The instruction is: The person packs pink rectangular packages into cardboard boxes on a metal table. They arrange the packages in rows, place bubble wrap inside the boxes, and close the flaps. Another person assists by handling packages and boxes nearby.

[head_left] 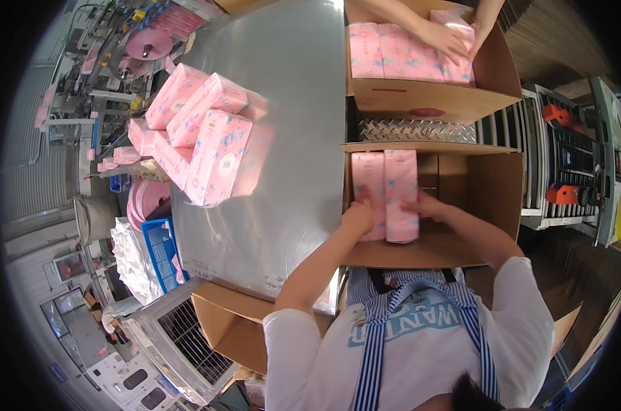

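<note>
In the near cardboard box (pixel 461 253), two pink tissue packs with blue floral print stand side by side against its left wall: a left pack (pixel 369 171) and a right pack (pixel 401 178). My left hand (pixel 358 216) reaches over the box's left edge and grips the left pack, its fingers partly blurred. From the other side my right hand (pixel 428 205) holds the right pack, fingertips against its outer face. The right part of this box shows bare cardboard. On the metal table to the left lies a heap of similar packs (pixel 218 151).
Beyond my box, a co-worker's hands (pixel 454 42) work on packs in a second cardboard box (pixel 427 99). A metal table (pixel 290 137) borders both boxes on the left. Roller conveyor (pixel 495 127) runs beneath and right. An open carton (pixel 235 329) sits lower left; machinery with pink reels (pixel 149 42) stands beyond.
</note>
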Motion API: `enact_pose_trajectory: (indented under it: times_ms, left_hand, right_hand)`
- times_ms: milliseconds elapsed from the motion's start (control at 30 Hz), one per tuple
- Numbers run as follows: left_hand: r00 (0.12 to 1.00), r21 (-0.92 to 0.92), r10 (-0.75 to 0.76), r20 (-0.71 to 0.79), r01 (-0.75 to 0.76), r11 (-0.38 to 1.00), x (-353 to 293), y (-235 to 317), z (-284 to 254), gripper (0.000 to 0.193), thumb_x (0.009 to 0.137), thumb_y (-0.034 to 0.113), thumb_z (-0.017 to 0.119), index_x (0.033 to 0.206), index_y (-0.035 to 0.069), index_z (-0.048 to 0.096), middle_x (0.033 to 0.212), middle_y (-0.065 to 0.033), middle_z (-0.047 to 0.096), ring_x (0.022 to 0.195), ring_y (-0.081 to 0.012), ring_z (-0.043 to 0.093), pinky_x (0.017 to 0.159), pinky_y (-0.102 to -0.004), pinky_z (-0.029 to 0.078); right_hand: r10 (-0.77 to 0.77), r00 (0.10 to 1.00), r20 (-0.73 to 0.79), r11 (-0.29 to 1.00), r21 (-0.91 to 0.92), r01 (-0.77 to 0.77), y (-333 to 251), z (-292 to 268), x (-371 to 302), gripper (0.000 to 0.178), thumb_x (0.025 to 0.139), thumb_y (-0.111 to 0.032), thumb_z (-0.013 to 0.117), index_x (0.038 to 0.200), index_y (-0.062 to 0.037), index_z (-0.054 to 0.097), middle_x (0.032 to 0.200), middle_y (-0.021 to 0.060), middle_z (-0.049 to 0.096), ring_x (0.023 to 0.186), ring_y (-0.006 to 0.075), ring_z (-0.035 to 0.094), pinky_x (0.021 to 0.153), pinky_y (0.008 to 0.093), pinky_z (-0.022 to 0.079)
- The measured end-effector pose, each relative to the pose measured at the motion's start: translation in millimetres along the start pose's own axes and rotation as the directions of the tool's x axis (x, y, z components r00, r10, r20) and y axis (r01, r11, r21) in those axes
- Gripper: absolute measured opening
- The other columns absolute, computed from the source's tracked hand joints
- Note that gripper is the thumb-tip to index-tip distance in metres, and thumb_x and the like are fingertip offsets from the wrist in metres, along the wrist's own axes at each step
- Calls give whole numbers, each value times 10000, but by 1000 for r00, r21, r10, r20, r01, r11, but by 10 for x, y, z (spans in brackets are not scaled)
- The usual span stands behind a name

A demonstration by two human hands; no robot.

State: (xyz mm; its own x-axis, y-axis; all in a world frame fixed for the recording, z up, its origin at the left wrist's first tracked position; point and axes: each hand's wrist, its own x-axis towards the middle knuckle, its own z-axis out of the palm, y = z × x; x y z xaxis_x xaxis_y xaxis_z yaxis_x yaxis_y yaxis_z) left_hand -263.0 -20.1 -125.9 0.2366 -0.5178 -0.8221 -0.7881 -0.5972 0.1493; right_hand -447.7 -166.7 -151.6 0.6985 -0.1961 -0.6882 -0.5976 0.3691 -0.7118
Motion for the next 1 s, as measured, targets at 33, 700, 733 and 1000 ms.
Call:
enact_pose_trajectory:
  times_ms: [33,700,733,1000]
  left_hand:
    - [994,36,65,84,-68,997,149,75,43,559,854,284,585,1303,-8,426,1172,-261,576,1068,-368,596,881,-402,499]
    - [255,-742,-800,-543,299,599,-1005,-3557,-1779,990,744,625,619,1442,38,236,1191,-280,499,997,-423,572,865,-472,470]
    - [290,-736,-788,-543,286,613,-1074,-3396,-1646,1002,728,610,645,1444,41,234,1160,-268,505,981,-421,574,836,-475,479]
    - [409,-785,-744,-529,96,612,-2260,-2185,36,1107,693,479,745,1451,-50,136,1152,-247,543,942,-384,606,807,-450,500]
  right_hand:
    - [-192,974,-120,980,29,196,546,39,283,776,841,-316,694,1438,-110,244,1295,91,518,1156,247,510,961,386,437]
    - [-567,818,92,766,-307,565,-2024,1813,1089,294,890,-130,604,1175,-66,570,1070,89,584,926,178,588,805,291,486]
    - [-606,791,78,758,-245,605,-2066,1956,1317,336,909,-140,582,1230,-58,526,1118,112,573,983,201,581,829,293,480]
    - [-561,693,453,596,-360,718,-2063,3054,1232,880,785,-436,687,1418,19,277,1344,245,440,1264,369,428,1065,429,315]
